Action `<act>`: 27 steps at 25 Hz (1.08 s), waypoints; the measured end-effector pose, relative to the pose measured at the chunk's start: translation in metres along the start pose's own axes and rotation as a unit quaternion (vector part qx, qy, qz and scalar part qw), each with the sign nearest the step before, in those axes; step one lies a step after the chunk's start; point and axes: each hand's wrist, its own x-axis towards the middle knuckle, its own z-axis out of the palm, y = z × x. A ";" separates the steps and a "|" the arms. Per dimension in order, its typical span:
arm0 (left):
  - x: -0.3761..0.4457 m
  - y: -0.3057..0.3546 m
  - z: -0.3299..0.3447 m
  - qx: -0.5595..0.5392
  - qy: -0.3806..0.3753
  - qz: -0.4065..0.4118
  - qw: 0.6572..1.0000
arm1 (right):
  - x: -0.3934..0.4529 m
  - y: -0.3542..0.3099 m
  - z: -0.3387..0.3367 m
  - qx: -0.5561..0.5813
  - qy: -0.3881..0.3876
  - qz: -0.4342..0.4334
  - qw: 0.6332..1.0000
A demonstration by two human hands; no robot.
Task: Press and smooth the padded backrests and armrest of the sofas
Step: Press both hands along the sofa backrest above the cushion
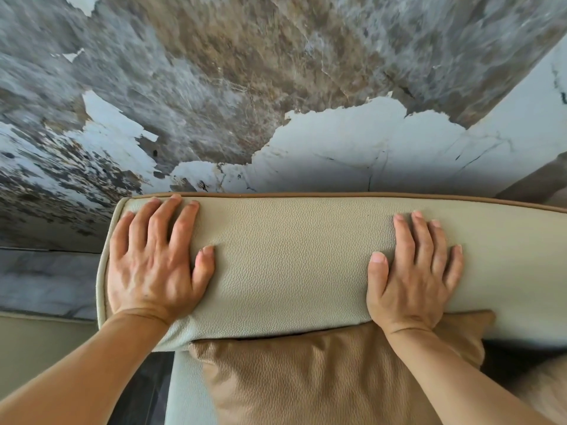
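Note:
A cream padded sofa backrest (285,265) with tan piping runs across the middle of the view. My left hand (153,265) lies flat on its left end, fingers spread, palm down on the leather. My right hand (411,277) lies flat on it further right, fingers together and pointing away from me. Neither hand holds anything. Below the backrest, a tan cushion (322,378) leans against it, and my right wrist crosses the cushion's top edge.
Behind the backrest rises a marble-patterned wall (276,87) in grey, brown and white. At lower left is part of another cream sofa (40,348). A dark gap (144,394) shows between the two seats.

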 end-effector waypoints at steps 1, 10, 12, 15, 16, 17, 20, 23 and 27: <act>0.002 0.000 0.001 -0.001 0.000 0.000 1.000 | 0.001 0.000 0.001 0.000 0.001 0.001 1.000; 0.025 0.002 0.011 -0.010 -0.002 0.008 1.000 | 0.016 0.001 0.014 0.002 0.013 0.007 1.000; 0.031 0.003 0.013 -0.015 -0.003 0.010 1.000 | 0.020 0.000 0.016 0.003 0.017 0.010 1.000; 0.042 0.005 0.017 -0.020 -0.002 0.012 1.000 | 0.027 0.000 0.021 -0.002 0.020 0.010 1.000; 0.046 0.005 0.018 -0.021 0.000 0.014 1.000 | 0.030 0.000 0.023 -0.003 0.020 0.010 1.000; 0.050 0.005 0.020 -0.024 0.001 0.017 1.000 | 0.032 0.001 0.025 -0.004 0.020 0.011 1.000; 0.061 0.008 0.026 -0.030 0.007 0.022 0.999 | 0.040 0.001 0.031 -0.006 0.026 0.017 0.999; 0.079 0.011 0.034 -0.034 0.006 0.024 0.999 | 0.053 0.000 0.039 -0.009 0.029 0.026 0.999; 0.097 0.012 0.049 -0.023 0.020 0.030 0.999 | 0.064 0.001 0.050 -0.014 0.037 0.029 0.999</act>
